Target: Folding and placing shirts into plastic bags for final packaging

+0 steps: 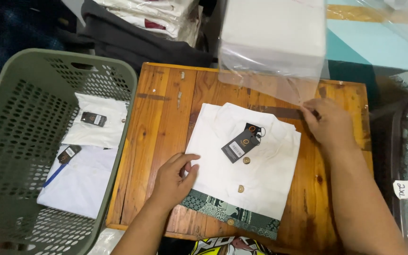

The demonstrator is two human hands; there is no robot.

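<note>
One folded white shirt (pixel 244 165) lies in the middle of my small wooden table (pixel 166 118), collar toward the far edge and its green patterned hem (pixel 232 213) toward me, so its long axis runs away from me, skewed a little clockwise. A dark hang tag (pixel 239 144) sits on its chest above a row of round buttons. My left hand (pixel 175 179) rests flat on the shirt's left edge, fingers loosely spread and gripping nothing. My right hand (pixel 329 123) is at the shirt's far right corner, fingertips pinched on the lip of a clear plastic bag (pixel 270 71) that stands up beyond the collar; the bag's top is cut off by the frame. Bare wood shows in a broad strip on the left of the shirt and a narrower one on the right, while the hem reaches almost to the near edge. Just beside the table on the left stands a green perforated basket (pixel 119 75) holding two more folded, tagged garments (pixel 90 156), one partly hidden under the other. Crumpled plastic on the right is hard to make out.
</note>
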